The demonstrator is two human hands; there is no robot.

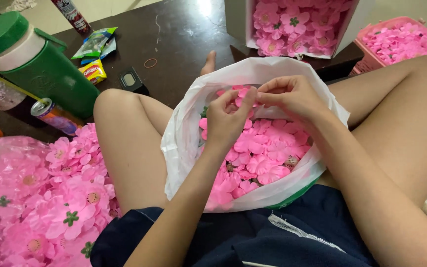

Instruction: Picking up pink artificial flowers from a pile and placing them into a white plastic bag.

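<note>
The left hand (229,116) and the right hand (292,96) meet over a white plastic bag (184,133) that rests in the person's lap, between the bare legs. Both hands are nearly closed, their fingertips pinching one small pink flower (243,94) between them, just above the bag's mouth. The bag is full of loose pink flowers (263,153). On the floor to the left lies a big heap of the same flowers (60,202), partly under clear plastic. Ahead stands a dark table (184,34) carrying a green jug (40,64), snack packets (95,44), a rubber band (150,63) and an open box of flowers (297,24). A pink basket (401,42) of flowers sits at the right.
</note>
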